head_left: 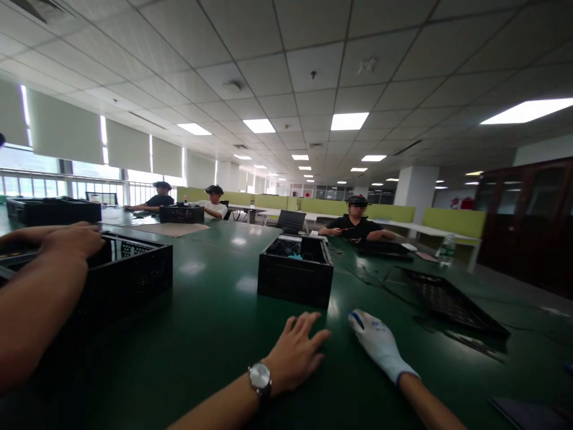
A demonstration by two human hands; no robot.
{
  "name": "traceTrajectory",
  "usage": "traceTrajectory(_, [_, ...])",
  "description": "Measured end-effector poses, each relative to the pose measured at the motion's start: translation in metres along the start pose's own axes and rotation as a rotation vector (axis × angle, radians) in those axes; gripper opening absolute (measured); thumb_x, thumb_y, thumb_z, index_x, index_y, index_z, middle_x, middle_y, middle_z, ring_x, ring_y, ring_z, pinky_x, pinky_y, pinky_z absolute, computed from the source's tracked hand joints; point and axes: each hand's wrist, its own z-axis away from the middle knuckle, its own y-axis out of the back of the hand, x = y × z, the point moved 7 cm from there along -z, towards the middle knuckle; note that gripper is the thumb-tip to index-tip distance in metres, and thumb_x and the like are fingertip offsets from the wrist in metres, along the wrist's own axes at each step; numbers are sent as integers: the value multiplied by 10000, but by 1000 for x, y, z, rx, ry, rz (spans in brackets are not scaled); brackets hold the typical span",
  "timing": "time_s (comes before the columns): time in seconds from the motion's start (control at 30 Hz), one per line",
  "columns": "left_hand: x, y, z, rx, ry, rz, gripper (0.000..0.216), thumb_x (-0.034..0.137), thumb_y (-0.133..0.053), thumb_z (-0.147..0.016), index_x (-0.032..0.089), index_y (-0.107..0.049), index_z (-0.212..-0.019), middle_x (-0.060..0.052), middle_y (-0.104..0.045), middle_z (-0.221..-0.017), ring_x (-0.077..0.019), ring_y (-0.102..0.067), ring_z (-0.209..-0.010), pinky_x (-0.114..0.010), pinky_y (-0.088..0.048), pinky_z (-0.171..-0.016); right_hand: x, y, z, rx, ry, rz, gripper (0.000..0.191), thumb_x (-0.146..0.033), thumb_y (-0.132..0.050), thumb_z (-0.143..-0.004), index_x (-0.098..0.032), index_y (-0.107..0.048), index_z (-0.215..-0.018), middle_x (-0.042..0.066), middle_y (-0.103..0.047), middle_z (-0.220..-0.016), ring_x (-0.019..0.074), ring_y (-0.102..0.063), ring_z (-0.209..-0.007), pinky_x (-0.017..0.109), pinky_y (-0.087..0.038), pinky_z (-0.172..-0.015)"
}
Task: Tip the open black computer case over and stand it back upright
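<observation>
My left hand point(298, 352), bare with a wristwatch point(260, 377), lies flat on the green table point(210, 334) with fingers spread, holding nothing. My right hand point(376, 343), in a white glove, rests flat on the table just to its right, fingers stretched forward and empty. Right beyond both hands stands an open black computer case point(295, 272) with a fan visible inside; neither hand touches it.
A co-worker's bare arm point(40, 286) reaches in from the left onto a second black case point(129, 269). A black perforated panel point(447, 298) and cables lie at right. A water bottle point(446, 249) stands farther back. Three people sit at the table's far side.
</observation>
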Motion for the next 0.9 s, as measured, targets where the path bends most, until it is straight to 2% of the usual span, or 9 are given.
traceTrajectory(0.1, [2,-6,28,-117,-5,198,443,329,-523,-985,318,-433,-1419,-69,-431,-1489,-282,-400,-1363,-533,-371,-1099,22,-21,10,-93,-5,-23,401,-366,-408,-999,-181,-635,-1272,142,-653,-1279,294,-628,-1146,374,-495,-923])
traceTrajectory(0.23, [-5,-4,36,-175,32,246,335,307,-488,-994,287,-534,-1325,-65,-508,-1377,-260,-453,-1273,-485,-397,-1051,21,-34,-2,-154,18,-30,461,-423,-392,-1011,-166,-596,-1335,139,-633,-1317,295,-593,-1203,390,-467,-988])
traceTrajectory(0.4, [-2,-4,32,-156,33,237,308,284,-498,-980,272,-562,-1282,-68,-515,-1348,-273,-463,-1243,-490,-405,-1025,19,-30,-5,-140,-4,8,455,-376,-347,-1034,-149,-601,-1337,139,-624,-1334,279,-587,-1217,378,-454,-1023])
traceTrajectory(0.57, [0,-4,33,-157,36,239,314,285,-482,-987,288,-557,-1292,-60,-517,-1355,-279,-461,-1250,-516,-401,-1033,12,-21,4,-157,82,58,400,-187,-426,-974,-151,-633,-1314,141,-556,-1420,282,-554,-1265,355,-429,-1058])
traceTrajectory(0.7, [0,-3,33,-162,42,241,399,239,-489,-974,317,-501,-1365,-63,-516,-1360,-277,-466,-1249,-521,-408,-1031,8,-22,8,-165,158,144,434,-102,-494,-917,-175,-640,-1318,149,-541,-1432,315,-557,-1260,396,-453,-1045])
traceTrajectory(0.8, [0,-3,33,-167,47,239,396,240,-485,-977,345,-517,-1357,-57,-510,-1375,-282,-460,-1270,-531,-410,-1037,10,-26,9,-173,196,188,463,-90,-505,-898,-190,-632,-1332,147,-533,-1440,328,-560,-1254,424,-473,-1030])
traceTrajectory(0.9, [0,-4,34,-164,46,228,360,253,-480,-982,346,-559,-1321,-54,-510,-1387,-292,-461,-1277,-542,-414,-1043,13,-27,9,-142,221,121,452,-117,-514,-890,-230,-651,-1305,122,-550,-1428,334,-575,-1233,450,-487,-1020])
